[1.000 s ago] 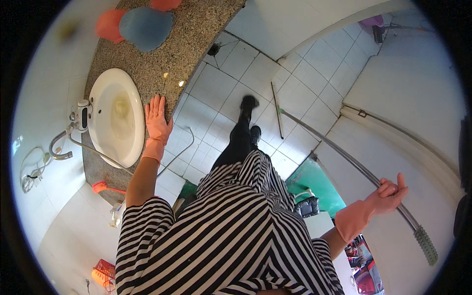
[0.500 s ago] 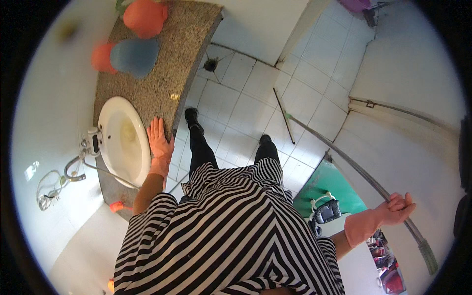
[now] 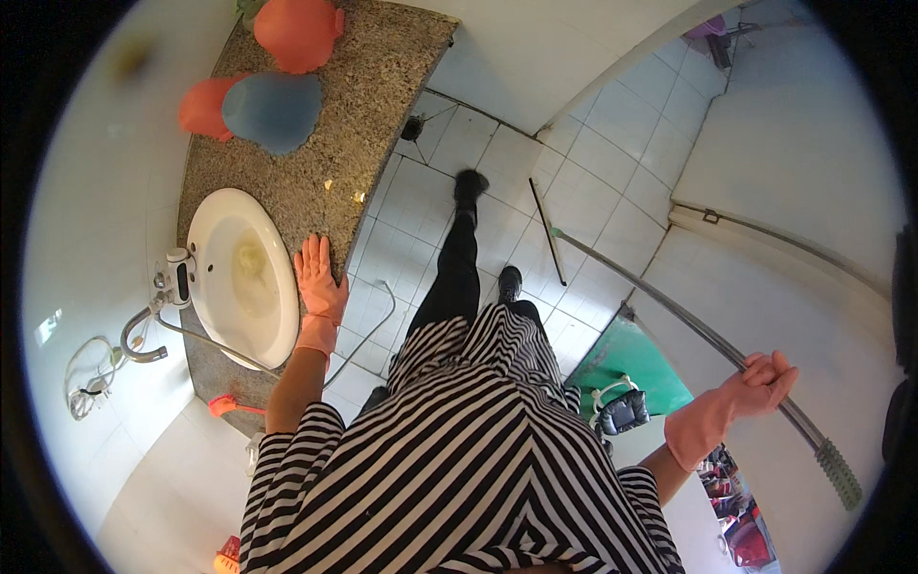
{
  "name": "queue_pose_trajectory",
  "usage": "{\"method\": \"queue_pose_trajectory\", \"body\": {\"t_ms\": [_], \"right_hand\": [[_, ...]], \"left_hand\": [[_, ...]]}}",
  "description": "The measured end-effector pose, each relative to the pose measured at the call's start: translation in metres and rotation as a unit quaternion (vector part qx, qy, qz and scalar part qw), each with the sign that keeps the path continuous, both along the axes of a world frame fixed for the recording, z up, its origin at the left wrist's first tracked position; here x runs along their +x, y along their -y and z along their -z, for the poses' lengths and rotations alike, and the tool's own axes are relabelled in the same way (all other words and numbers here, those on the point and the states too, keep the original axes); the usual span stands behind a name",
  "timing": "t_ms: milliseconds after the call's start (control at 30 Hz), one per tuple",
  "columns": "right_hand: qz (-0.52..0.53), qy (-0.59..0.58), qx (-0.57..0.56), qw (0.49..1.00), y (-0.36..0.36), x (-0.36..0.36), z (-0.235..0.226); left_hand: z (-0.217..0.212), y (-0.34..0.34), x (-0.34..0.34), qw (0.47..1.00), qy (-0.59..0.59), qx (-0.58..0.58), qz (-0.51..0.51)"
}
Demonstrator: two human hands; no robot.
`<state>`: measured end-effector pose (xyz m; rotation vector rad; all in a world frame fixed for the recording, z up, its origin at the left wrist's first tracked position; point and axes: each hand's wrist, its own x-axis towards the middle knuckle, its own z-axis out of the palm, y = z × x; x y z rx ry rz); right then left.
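My left hand (image 3: 320, 285), in a pink-orange rubber glove, lies open and flat on the speckled granite countertop (image 3: 382, 86). It is just right of the white oval sink (image 3: 290, 311), which has a yellowish patch in its bowl. Far to the right, my right hand (image 3: 751, 390), gloved alike, is closed around the pole of a floor squeegee (image 3: 669, 304). That pole slants from a green grip at the lower right to a thin dark blade (image 3: 548, 232) on the white floor tiles (image 3: 416, 196).
Orange basins (image 3: 296, 36) and a blue basin (image 3: 274, 113) stand at the counter's far end. A faucet (image 3: 175, 277) is left of the sink, and a hose (image 3: 387, 311) hangs past the counter edge. An orange brush (image 3: 223, 405) lies nearer. A floor drain (image 3: 412, 128) sits ahead.
My left foot has stepped forward and to the right, away from the counter. My left hand stays flat on the counter. The squeegee remains in my right hand, with its grip end slightly higher.
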<state>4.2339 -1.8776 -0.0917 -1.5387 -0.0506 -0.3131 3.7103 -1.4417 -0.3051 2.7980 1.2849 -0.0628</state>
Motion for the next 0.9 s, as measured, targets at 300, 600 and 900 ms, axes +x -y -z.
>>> {"method": "queue_pose_trajectory", "body": {"t_ms": [300, 600, 900], "right_hand": [[0.041, -0.022, 0.02, 0.999, 0.043, 0.0, 0.006], [0.043, 0.027, 0.052, 0.997, 0.067, -0.048, 0.015], [0.032, 0.013, -0.002, 0.999, -0.01, -0.065, -0.008]], "left_hand": [[-0.006, 0.003, -0.001, 1.0, -0.006, -0.014, -0.012], [-0.006, 0.001, -0.004, 0.999, 0.03, 0.014, 0.011], [-0.007, 0.0, -0.007, 0.999, 0.019, -0.034, 0.002]]}}
